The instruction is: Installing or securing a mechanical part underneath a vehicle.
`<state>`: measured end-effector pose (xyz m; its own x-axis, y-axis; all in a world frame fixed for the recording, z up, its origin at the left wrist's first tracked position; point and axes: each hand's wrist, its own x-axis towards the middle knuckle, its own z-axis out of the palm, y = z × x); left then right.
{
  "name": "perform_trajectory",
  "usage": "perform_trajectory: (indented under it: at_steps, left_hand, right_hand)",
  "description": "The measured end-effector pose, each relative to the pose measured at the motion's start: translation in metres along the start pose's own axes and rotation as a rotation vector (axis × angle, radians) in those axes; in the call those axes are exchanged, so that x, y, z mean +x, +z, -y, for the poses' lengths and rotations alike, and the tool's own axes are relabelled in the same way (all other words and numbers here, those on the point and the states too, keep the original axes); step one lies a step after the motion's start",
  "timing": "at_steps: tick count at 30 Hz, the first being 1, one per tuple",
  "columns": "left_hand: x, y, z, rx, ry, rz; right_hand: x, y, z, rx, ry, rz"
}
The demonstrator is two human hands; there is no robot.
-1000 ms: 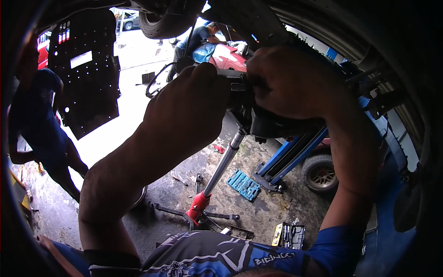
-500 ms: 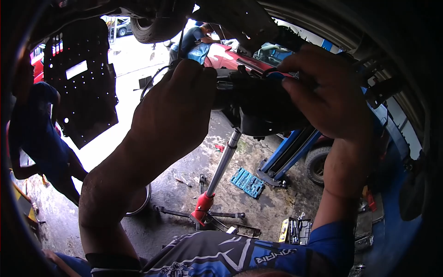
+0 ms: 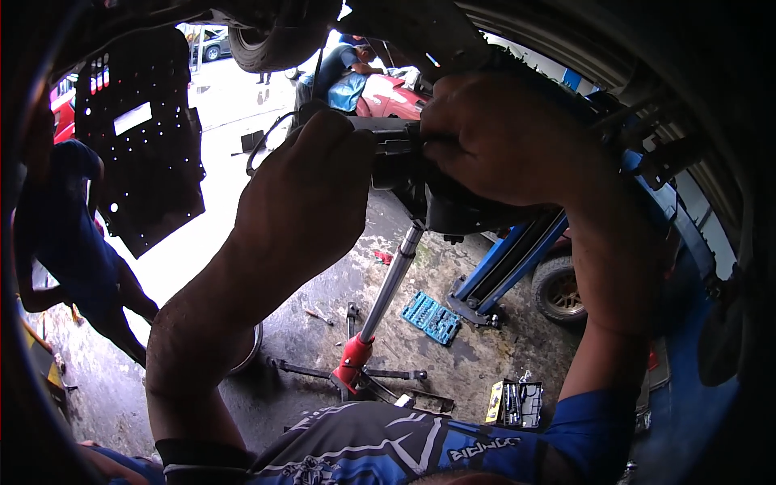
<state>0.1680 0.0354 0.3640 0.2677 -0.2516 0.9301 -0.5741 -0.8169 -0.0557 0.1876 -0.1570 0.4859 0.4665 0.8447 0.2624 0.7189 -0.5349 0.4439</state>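
Note:
Overhead, my left hand [image 3: 311, 182] is raised and closed at the left end of a dark assembly under a vehicle. Its fingers curl away from view, so what they grip is hidden. My right hand [image 3: 505, 137] is also closed, its fingertips pressed against the assembly's upper middle; I cannot make out anything between them. A ribbed dark connector-like piece [image 3: 394, 144] shows between the two hands. Below my right hand hangs a dark rounded housing [image 3: 453, 218]. The top of a silver jack post [image 3: 392, 283] with a red base [image 3: 352, 364] meets its underside.
A blue socket set case [image 3: 432, 318] and a small toolbox [image 3: 515, 402] lie open on the stained floor. A blue lift post [image 3: 509, 267] stands behind. A perforated dark panel [image 3: 145, 162] hangs left, beside a standing person [image 3: 69, 218]. Another person [image 3: 335, 73] leans over a red car [image 3: 392, 99].
My right hand has moved left along the assembly, closer to my left hand, and its fingers have closed up. My left hand stays nearly where it was.

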Motion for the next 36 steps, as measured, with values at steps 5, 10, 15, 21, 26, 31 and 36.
perform_trajectory:
  at_steps: [5, 10, 15, 21, 26, 31, 36]
  left_hand:
    - [-0.002, -0.003, 0.003, 0.105, 0.020, 0.050]
    - [0.004, -0.030, 0.001, 0.304, 0.195, -0.022]
    - [0.021, -0.038, -0.001, 0.573, 0.178, -0.019]
    - [0.056, -0.046, -0.035, 0.357, 0.274, -0.216]
    - [0.081, -0.006, -0.051, 0.410, 0.226, -0.165]
    - [0.045, -0.031, -0.085, 0.567, 0.169, -0.106]
    - [-0.025, -0.060, 0.025, 0.570, 0.374, -0.062]
  right_hand:
    - [0.006, 0.006, -0.003, 0.018, -0.071, -0.051]
    - [0.007, 0.000, 0.000, -0.068, -0.234, -0.296]
    - [0.008, -0.022, -0.006, -0.007, -0.215, -0.278]
    - [-0.064, -0.074, 0.036, -0.032, -0.001, -0.343]
    - [-0.114, -0.047, -0.021, 0.013, 0.165, -0.319]
    - [-0.195, 0.002, -0.038, -0.239, -0.065, -0.729]
    - [-0.215, 0.128, -0.080, 0.165, 0.111, -0.809]
